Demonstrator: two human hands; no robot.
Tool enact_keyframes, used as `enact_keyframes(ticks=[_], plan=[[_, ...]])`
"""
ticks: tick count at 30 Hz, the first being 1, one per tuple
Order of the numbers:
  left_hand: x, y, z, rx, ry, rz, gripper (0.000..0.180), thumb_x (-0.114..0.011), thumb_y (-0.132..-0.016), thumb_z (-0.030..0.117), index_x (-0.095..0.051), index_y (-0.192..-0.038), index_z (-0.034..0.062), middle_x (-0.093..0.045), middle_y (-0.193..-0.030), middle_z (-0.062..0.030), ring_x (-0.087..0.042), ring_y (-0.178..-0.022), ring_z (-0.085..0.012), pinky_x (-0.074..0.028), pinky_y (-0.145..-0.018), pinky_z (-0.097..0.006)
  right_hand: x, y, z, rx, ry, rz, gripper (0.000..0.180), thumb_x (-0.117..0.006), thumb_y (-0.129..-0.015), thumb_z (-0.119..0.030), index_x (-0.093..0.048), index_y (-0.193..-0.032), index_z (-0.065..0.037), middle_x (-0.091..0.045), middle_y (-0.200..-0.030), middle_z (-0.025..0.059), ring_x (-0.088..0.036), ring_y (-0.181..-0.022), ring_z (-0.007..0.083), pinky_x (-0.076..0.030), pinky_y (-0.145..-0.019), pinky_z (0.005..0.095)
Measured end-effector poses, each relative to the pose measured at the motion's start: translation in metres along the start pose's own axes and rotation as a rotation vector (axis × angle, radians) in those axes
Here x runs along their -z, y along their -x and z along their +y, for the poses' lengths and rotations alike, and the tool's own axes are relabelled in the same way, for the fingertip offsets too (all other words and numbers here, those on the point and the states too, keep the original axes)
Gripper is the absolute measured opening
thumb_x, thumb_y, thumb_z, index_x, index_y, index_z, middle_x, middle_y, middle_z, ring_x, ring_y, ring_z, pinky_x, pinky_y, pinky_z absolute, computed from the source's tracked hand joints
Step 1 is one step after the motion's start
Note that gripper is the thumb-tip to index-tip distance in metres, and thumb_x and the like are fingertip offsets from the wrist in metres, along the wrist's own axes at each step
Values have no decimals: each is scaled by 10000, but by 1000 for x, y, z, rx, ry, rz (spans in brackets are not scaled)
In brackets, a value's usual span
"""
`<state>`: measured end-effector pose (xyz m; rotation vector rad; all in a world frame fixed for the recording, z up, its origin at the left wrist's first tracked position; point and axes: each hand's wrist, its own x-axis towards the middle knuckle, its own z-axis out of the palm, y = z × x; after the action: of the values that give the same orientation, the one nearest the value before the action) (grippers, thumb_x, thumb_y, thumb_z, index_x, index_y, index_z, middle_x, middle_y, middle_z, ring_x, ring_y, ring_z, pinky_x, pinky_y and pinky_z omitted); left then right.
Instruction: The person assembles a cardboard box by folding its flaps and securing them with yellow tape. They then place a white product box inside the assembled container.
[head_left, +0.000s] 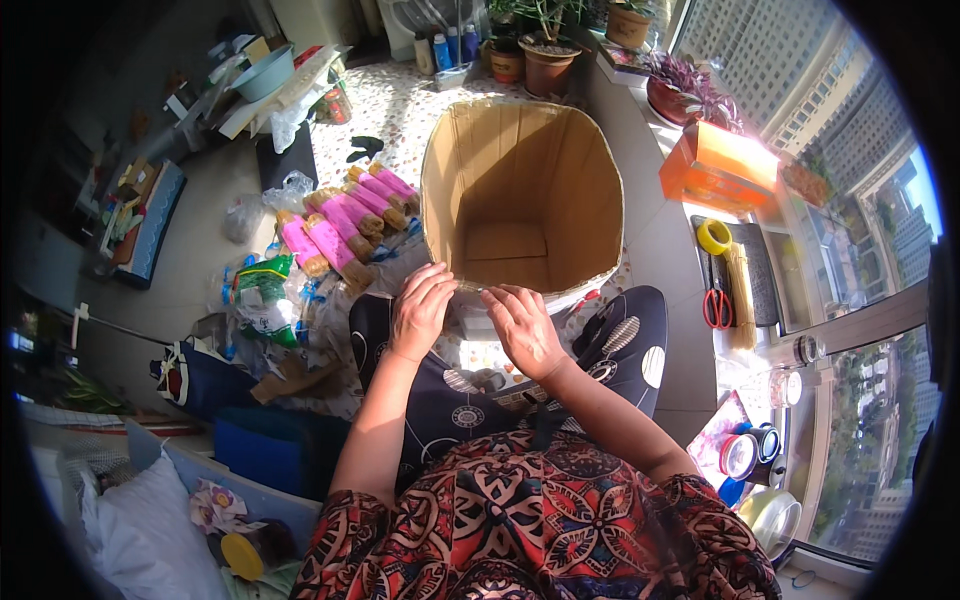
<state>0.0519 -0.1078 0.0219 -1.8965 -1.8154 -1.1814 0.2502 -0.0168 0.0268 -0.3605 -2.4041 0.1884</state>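
A tall brown cardboard box (515, 190) stands open at the top in front of me, its inside bare and its near rim toward my body. My left hand (418, 315) rests at the box's near left corner, fingers stretched together with their tips at the rim. Just right of it, my right hand (525, 330) lies along the outer near side, its fingers extended and slightly apart. Both palms face away, and the thumbs are mostly hidden. The box sits between my knees in dark patterned trousers (625, 345).
Several pink-wrapped bundles (345, 222) lie left of the box beside a green and white plastic bag (266, 297). On the right ledge are red-handled scissors (716, 308), a yellow tape roll (714, 236), an orange box (718, 168) and jars. Potted plants (549, 62) stand beyond.
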Motion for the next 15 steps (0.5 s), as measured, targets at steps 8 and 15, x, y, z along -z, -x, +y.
enact_keyframes(ticks=[8,15], plan=[[-13,-8,-13,-91,50,-92,164,-768,-728,21,-685,-868,32,-685,-869,-108,-664,-912,-303,-513,-859,-417,-38,-12,4,-121,-31,-29,285,-603,-835,-60,-659,-1108,2,-635,-957,115,-585,-927,293,-474,-847,399],[-8,-31,-23,-45,56,-384,116,-727,-760,27,-612,-757,42,-648,-718,-133,-653,-775,-321,-488,-768,-417,-45,-22,12,-167,-152,-3,108,-605,-805,-30,-662,-897,-37,-639,-874,112,-600,-862,305,-494,-794,407]])
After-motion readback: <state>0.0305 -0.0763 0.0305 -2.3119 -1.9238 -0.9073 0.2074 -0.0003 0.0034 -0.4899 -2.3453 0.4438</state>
